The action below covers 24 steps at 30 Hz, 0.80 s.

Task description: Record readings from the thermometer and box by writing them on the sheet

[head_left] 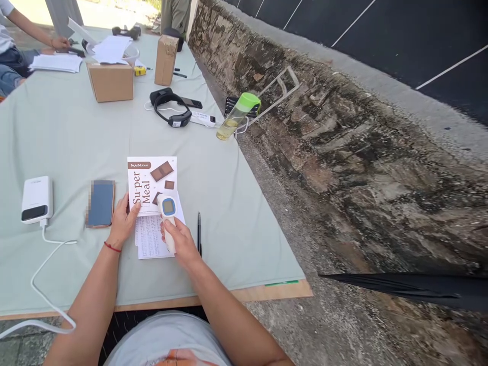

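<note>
My left hand [124,219] grips the lower left edge of a white and brown "Su-per Meal" box [145,178], its thumb on the printed front. In my right hand [182,243] is a white infrared thermometer [169,223] with a blue-rimmed display, held in front of the box's lower right corner. What the display reads is too small to tell. Beneath the box lie sheets of printed paper [151,243]. To the right of my right hand rests a black pen [199,229]. A dark blue phone [102,203] lies just left of my left hand.
At the left sits a white power bank [37,198] with a trailing cable. Farther back are a black headset [173,119], a tilted green-lidded bottle [238,116] at the table's right edge, and cardboard boxes [111,84]. Another person's hand [61,43] is at the far left. A stone wall [343,152] runs along the right.
</note>
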### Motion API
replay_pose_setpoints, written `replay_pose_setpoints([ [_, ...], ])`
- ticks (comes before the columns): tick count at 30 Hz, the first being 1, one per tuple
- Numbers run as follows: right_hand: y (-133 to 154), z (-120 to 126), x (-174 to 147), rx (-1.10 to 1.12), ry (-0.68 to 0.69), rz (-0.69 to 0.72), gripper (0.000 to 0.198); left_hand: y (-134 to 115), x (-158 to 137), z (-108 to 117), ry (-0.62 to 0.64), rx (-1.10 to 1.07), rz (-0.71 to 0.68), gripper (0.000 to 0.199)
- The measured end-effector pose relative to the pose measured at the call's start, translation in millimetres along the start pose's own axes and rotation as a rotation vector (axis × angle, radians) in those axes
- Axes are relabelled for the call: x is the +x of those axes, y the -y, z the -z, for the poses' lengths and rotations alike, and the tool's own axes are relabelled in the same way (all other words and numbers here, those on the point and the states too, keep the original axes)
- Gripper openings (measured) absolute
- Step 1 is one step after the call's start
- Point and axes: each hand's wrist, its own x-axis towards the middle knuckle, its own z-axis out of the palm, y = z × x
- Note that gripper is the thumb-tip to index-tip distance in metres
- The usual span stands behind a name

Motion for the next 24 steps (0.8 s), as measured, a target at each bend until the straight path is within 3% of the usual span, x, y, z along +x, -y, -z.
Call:
replay_pose_setpoints([
  [24, -5.5, -9.6, -3.3, 0.028, -0.049, -0.017, 0.047, 1.5, 0.6, -0.5, 0.006, -0.037, 0.013, 0.056],
])
